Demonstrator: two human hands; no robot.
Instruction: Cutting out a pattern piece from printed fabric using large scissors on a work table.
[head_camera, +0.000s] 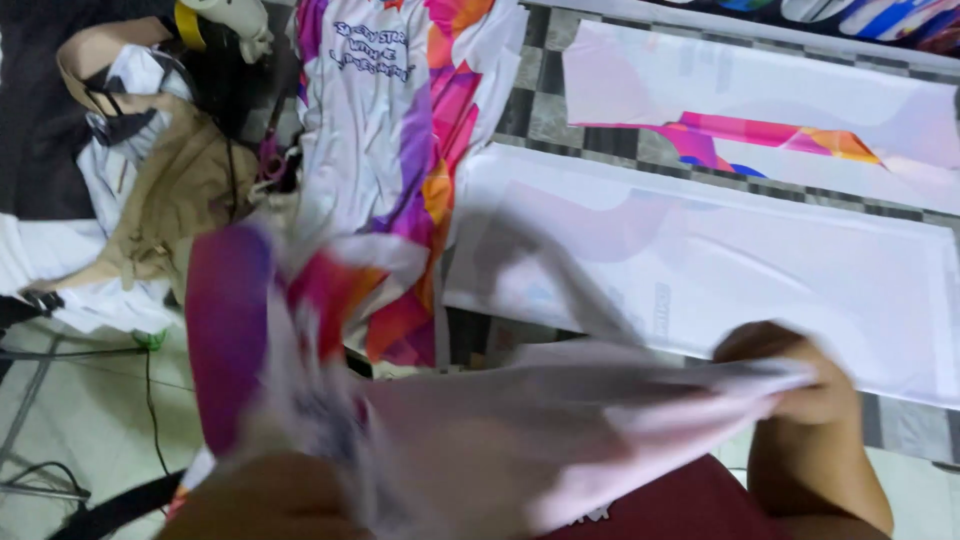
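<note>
A white garment piece (470, 440) with purple, red and orange patches is stretched across the lower part of the head view, blurred by motion. My right hand (800, 385) pinches its right end. My left hand (265, 495) is at the bottom left, mostly covered by the cloth, and appears to grip the other end. Beyond it, a white shirt (385, 130) with purple, pink and orange shapes lies flat on the floor.
Two large white printed fabric sheets (760, 260) (740, 85) lie on the checkered floor at right. A heap of beige and white cloth (150, 190) with a dark bag sits at left. Black cables (150, 400) run over pale tiles at lower left.
</note>
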